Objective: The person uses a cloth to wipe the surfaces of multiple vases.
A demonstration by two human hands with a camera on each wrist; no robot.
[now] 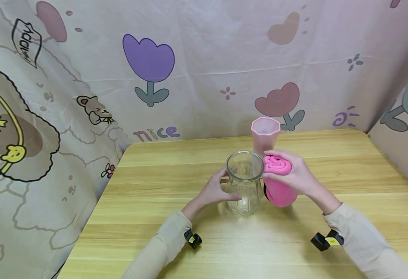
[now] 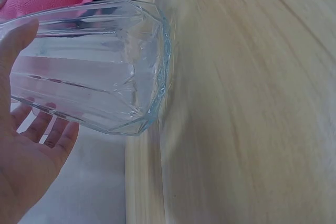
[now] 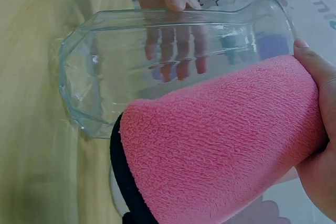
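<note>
A clear glass vase [image 1: 244,193] with ribbed sides and a round rim stands upright on the table. My left hand [image 1: 218,190] curves round its left side, the thumb in front and the fingers partly behind the glass; how firmly they press cannot be told. In the right wrist view those fingers show through the vase [image 3: 115,72]. Just right of the vase, my right hand [image 1: 296,172] grips a rolled pink towel [image 1: 281,192] near its top. A black band [image 3: 123,171] runs along the towel's lower edge.
Behind the vase and towel stands a pink faceted vase [image 1: 265,135], its lower part hidden. The wooden table [image 1: 148,174] meets a printed cloth backdrop [image 1: 204,58] at the back, with more cloth at the left and right.
</note>
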